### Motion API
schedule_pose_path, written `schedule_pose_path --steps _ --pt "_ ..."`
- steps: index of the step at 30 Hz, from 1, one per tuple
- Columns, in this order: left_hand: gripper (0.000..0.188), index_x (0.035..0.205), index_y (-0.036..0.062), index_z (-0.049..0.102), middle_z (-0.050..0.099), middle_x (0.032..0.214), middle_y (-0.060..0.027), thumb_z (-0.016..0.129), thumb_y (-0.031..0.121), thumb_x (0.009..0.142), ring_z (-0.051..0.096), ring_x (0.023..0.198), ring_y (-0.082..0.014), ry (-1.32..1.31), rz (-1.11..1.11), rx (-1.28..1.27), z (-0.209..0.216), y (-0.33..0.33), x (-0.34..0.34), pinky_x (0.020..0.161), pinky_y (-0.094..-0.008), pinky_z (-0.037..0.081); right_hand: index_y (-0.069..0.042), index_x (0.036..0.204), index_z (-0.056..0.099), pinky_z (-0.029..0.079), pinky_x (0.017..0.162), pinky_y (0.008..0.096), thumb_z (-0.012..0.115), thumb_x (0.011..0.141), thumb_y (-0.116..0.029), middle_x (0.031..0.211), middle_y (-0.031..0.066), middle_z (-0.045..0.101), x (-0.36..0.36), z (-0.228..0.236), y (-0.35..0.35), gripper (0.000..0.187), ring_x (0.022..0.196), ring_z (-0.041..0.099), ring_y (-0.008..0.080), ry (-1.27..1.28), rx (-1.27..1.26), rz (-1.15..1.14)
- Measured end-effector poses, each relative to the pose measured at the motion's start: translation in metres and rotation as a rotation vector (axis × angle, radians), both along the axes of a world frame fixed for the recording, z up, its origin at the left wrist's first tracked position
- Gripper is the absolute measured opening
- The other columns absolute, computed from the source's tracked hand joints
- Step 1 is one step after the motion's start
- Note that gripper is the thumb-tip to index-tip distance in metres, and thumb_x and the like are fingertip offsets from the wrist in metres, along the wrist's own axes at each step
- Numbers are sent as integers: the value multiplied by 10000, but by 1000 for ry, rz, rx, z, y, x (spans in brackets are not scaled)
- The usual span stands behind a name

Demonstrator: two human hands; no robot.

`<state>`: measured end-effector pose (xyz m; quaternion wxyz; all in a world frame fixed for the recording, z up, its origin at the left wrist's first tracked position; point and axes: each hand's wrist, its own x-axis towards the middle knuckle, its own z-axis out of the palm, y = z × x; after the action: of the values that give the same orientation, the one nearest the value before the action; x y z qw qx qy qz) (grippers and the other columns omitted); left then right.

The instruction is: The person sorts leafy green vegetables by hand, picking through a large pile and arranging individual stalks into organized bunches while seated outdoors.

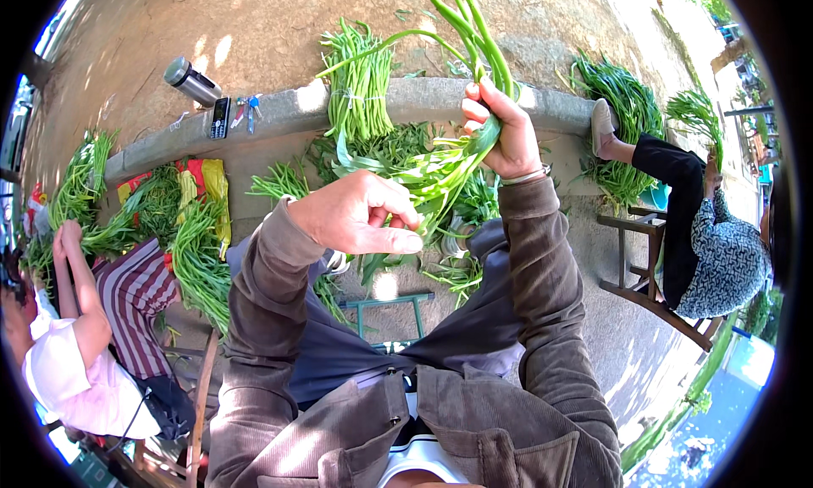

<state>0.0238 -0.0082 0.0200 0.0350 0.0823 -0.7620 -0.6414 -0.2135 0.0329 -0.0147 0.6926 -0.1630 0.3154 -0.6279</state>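
Observation:
My right hand (508,136) is closed round a bunch of water spinach (449,170), its long bare stems rising past my fist and its leafy ends hanging toward my left. Beside those leaves is my left hand (360,213), palm down, with fingers loosely curled and thumb stretched apart from them. I see nothing gripped in it, though its palm is hidden. Beyond my hands, a tied bundle of trimmed stems (360,90) leans on a low concrete kerb (423,100). Loose leaves (389,146) are heaped below that bundle, partly covered by my hands.
On the kerb at left are a steel flask (193,83), a keypad phone (220,118) and keys (252,113). One person (93,344) sits at left by piled greens (199,268); another (720,251) sits at right on a wooden chair (635,242) near a large heap (622,107).

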Motion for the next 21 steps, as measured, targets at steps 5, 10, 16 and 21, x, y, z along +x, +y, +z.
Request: schedule_pose_path --steps 5,10,16,21 --pt "117 727 20 617 512 609 2 683 112 758 427 493 -62 114 260 -182 -12 3 -5 453 -221 330 -57 889 470 381 512 198 446 928 -254 657 -15 435 13 3 -3 203 537 399 77 130 55 4" --pt "126 738 53 572 499 619 55 696 75 735 409 522 4 63 466 -59 -12 4 -13 462 -163 325 -49 887 497 371 512 197 472 910 -233 657 -18 448 21 0 -3 188 547 411 75 127 54 21" --pt "177 890 41 619 493 733 28 680 47 725 388 492 -8 171 701 -229 -20 -2 -23 442 -173 322 -47 866 529 409 536 221 554 870 -241 693 8 510 24 -5 -5 195 606 490 85 148 41 22" --pt "109 810 42 629 526 704 -22 669 51 709 437 483 -74 238 621 -471 -31 0 -29 442 -226 347 -51 877 516 397 529 216 538 871 -231 667 4 486 32 -3 -3 182 568 461 87 277 74 24"
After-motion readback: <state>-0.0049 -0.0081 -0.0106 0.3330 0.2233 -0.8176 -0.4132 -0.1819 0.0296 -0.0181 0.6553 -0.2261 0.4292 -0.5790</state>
